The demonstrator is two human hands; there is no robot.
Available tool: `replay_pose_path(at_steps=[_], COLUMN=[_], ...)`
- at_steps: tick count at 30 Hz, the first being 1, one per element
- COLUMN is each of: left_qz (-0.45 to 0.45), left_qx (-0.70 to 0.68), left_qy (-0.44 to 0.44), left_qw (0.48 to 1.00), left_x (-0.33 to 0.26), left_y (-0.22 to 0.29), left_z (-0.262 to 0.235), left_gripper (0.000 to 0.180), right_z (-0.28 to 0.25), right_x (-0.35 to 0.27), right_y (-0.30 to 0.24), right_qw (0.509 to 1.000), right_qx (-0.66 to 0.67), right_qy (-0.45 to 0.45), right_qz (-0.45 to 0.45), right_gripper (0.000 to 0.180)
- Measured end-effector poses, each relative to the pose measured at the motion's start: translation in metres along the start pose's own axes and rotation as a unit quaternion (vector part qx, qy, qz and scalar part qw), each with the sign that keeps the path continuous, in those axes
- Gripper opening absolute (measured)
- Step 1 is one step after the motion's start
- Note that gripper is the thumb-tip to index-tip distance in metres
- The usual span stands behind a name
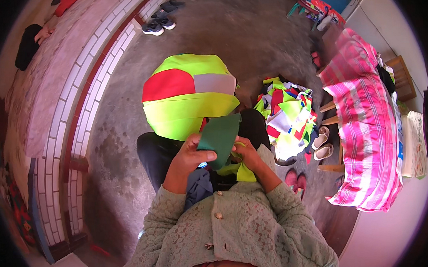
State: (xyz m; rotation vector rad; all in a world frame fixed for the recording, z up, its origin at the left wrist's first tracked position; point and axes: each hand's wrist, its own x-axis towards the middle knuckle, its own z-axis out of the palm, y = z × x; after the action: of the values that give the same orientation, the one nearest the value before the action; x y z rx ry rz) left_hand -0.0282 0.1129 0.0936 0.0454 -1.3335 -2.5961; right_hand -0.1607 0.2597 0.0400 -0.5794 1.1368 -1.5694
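My left hand (192, 158) pinches a dark green fabric piece (220, 139) by its left edge, thumb on top, above my lap. At the piece's right edge, my right hand (249, 156) has its fingers closed on a neon yellow fabric strip (245, 173) that hangs down toward my cardigan. Whether these fingers also grip the green piece is hard to see. Over my knees lies a large patchwork fabric bundle (192, 106) in neon yellow, red and grey. A dark grey cloth (197, 187) rests by my left wrist.
To the right is a heap of coloured fabric scraps (286, 112). Beige shoes (323, 151) and pink slippers (295, 181) are near it. A pink plaid cloth (362, 141) covers furniture at right. Dark shoes (158, 25) stand by the white-tiled ledge (74, 106). Another person's hand (44, 34) shows far left.
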Motion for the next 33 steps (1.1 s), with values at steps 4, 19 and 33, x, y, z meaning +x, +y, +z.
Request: replay_pose_path(at_steps=[4, 19, 33], left_qz=[-0.043, -0.14, -0.158], left_qx=[0.057, 0.316, 0.358], left_qy=[-0.058, -0.142, -0.029], left_qw=[0.996, 0.928, 0.92], left_x=[0.001, -0.002, -0.001], left_y=[0.002, -0.011, -0.031], left_z=[0.003, -0.005, -0.021], left_gripper=[0.034, 0.036, 0.035], right_z=[-0.009, -0.022, -0.051], right_x=[-0.001, 0.002, -0.008], right_y=[0.008, -0.002, -0.033], right_qw=[0.982, 0.982, 0.949], right_qx=[0.144, 0.181, 0.157], right_qy=[0.117, -0.01, 0.187], right_qz=[0.021, -0.049, -0.198], right_gripper=[0.047, 0.038, 0.028])
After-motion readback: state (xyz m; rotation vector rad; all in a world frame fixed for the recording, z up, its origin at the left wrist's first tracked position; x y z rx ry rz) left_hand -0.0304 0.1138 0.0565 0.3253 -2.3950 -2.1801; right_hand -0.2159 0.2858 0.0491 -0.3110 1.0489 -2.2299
